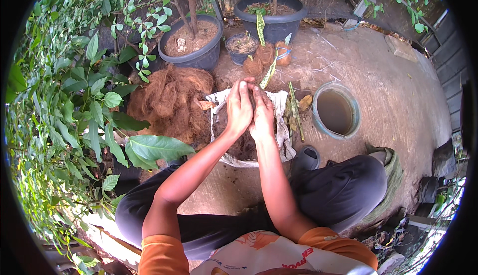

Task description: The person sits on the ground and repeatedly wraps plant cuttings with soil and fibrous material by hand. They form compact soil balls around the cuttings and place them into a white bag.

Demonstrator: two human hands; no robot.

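Observation:
My left hand and my right hand are brought together, cupped palm to palm with the fingers pressed close. Whatever lies between them, if anything, is hidden. They hang over an opened white sack with dark soil inside. Just beyond my fingertips a yellow-edged snake plant leaf slants up; whether it touches my hands I cannot tell. A heap of brown coconut fibre lies left of the sack. Farther off sit fibre-wrapped balls, with another snake plant leaf upright by them.
A round tub of murky water stands to the right, with cut green stalks between it and the sack. Large dark pots and a small pot stand at the back. Leafy branches crowd the left side.

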